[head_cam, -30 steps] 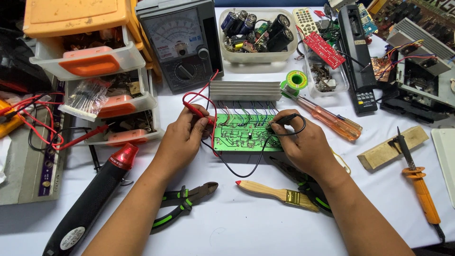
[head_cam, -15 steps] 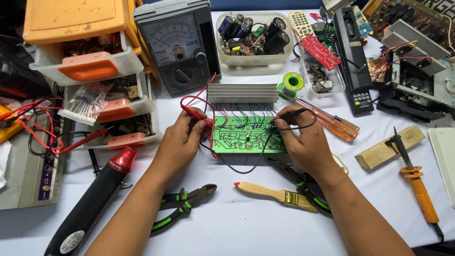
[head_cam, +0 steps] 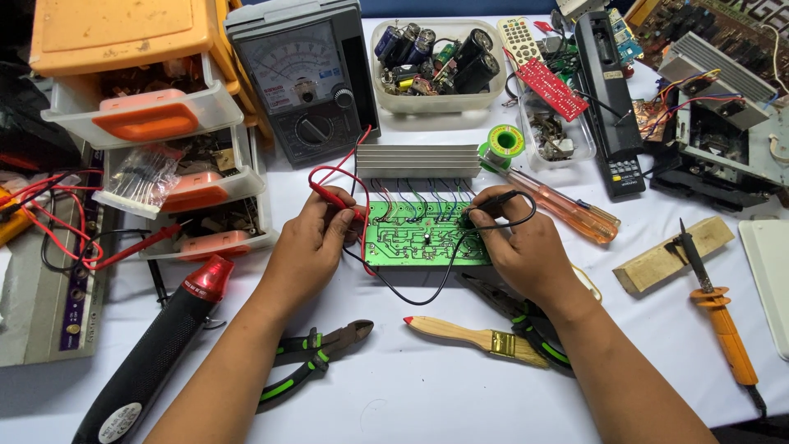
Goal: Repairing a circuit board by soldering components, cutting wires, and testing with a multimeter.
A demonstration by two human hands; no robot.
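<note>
A green circuit board (head_cam: 419, 237) lies solder side up in the middle of the white table, wired to a ribbed metal heat sink (head_cam: 417, 161) behind it. My left hand (head_cam: 306, 247) pinches a red meter probe (head_cam: 333, 198) at the board's left edge. My right hand (head_cam: 526, 251) grips a black meter probe (head_cam: 491, 201) with its tip on the board's upper right. Red and black leads run back to the grey analog multimeter (head_cam: 302, 78).
Orange parts drawers (head_cam: 156, 123) stand at left, a black and red heat gun (head_cam: 164, 345) in front. Green-handled cutters (head_cam: 316, 362), a small brush (head_cam: 477, 337), pliers (head_cam: 526, 325), an orange screwdriver (head_cam: 563, 205), a soldering iron (head_cam: 715, 304), a wood block (head_cam: 670, 255) and a capacitor tub (head_cam: 436, 62) surround the board.
Both hands have held their probes on the board; the right probe tip has shifted slightly along the board's upper right. The view has tilted a little.
</note>
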